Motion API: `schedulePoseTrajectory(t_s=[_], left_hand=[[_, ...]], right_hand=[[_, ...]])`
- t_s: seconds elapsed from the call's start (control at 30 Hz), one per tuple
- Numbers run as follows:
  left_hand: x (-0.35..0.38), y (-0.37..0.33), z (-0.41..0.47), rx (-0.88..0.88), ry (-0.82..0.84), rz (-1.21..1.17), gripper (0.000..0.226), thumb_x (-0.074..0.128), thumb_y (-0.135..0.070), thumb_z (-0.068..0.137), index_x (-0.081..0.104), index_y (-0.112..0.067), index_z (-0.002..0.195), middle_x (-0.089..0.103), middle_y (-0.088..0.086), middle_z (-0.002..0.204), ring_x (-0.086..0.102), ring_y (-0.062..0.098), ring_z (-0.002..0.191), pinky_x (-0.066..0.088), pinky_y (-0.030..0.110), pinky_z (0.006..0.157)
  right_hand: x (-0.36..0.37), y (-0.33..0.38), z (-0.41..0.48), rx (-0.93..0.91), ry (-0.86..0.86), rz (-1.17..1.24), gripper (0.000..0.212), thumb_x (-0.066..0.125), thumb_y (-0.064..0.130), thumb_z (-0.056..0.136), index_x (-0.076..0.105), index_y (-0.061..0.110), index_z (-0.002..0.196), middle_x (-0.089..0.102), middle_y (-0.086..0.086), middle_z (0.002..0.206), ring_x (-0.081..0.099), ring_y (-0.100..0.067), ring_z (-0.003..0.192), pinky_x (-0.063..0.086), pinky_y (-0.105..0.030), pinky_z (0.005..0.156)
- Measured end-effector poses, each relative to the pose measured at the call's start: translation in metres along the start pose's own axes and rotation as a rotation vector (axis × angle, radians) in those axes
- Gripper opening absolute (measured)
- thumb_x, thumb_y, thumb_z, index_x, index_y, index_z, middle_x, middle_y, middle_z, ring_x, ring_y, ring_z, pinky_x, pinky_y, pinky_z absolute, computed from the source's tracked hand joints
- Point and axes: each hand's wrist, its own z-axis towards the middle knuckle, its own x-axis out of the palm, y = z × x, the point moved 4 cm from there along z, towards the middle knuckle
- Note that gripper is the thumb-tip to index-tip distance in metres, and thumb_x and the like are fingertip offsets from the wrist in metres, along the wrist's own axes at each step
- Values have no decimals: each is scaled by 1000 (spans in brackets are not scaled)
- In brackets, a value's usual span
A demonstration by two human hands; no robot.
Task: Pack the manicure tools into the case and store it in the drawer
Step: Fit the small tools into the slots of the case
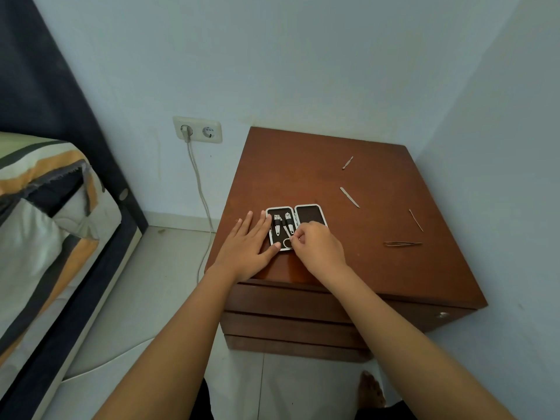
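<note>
Drawers (291, 316) shut at lower centre, left hand (247, 248) flat, fingers spread, pressing the case's (295, 227) left edge, right hand (318, 248) pinching scissors (287, 239) angled upper left, case open mid-frame, halves side by side, tweezers (402, 244) right, lying crosswise, three slim tools (349, 197) beyond.

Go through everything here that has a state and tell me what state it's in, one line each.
Case: open, flat on the nightstand.
Left hand: flat, fingers on the case's left edge.
Right hand: pinching a small tool at the case.
Tweezers: loose on the nightstand.
Three slim tools: loose, not packed.
Drawers: shut.
Left socket: plugged.
Right socket: free.
</note>
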Motion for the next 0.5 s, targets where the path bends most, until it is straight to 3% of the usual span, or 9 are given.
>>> schedulePoseTrajectory(t_s=[0.1, 0.23, 0.5], left_hand=[[1, 1, 1, 5, 10, 10, 68, 22, -55, 95, -6, -24, 148, -6, -4, 159, -15, 16, 144, -13, 29, 112], [1, 0, 0, 8, 6, 12, 68, 22, -54, 95, -7, -24, 148, -7, -4, 158, -15, 15, 144, -12, 29, 113], [1, 1, 1, 14, 28, 32, 71, 17, -60, 92, -8, -24, 148, -8, -4, 158, -16, 15, 144, -12, 29, 112]], right_hand=[[2, -5, -10, -144, -113, 24, 16, 56, 24, 87, 67, 14, 93, 61, -1, 95, 50, -19, 96, 41, -29, 68], [8, -9, -20, -319, -192, -59, 19, 61, 22, 84, 72, 13, 97, 65, -4, 95, 56, -25, 92, 49, -37, 72], [15, -8, -13, -332, -170, -75, 28, 51, 25, 90, 64, 16, 113, 60, -2, 113, 52, -23, 104, 43, -35, 78]])
